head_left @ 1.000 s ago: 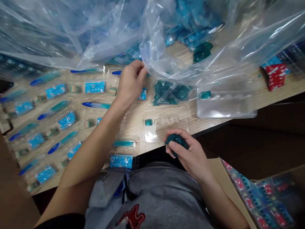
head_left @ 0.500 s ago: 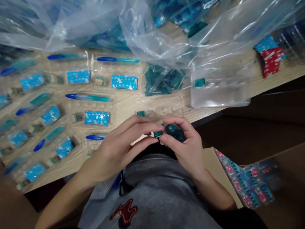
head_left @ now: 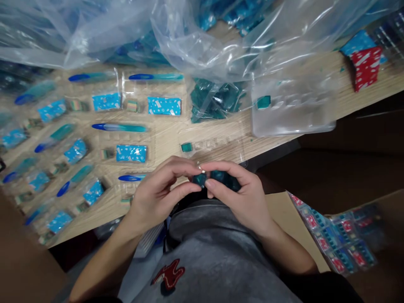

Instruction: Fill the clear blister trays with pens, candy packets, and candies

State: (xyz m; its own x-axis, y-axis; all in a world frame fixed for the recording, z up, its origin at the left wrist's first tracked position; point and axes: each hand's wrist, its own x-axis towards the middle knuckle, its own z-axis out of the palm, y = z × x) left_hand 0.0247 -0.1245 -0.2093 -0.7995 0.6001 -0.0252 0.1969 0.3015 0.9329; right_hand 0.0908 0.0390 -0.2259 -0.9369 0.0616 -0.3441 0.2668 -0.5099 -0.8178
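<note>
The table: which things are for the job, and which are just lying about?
Likely for the job:
left hand and right hand
dark teal pieces held there
clear tray with one teal block

Likely just lying about:
red packet
blue packet behind it
cardboard box

Nine blue packets at the left of one teal bag.
On the table, at the bag's right, there are one red packet and one other blue packet; also one teal block.

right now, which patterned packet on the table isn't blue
The red packet near the table's right end, overlapping a blue packet; the others visible on the table are blue.
</note>
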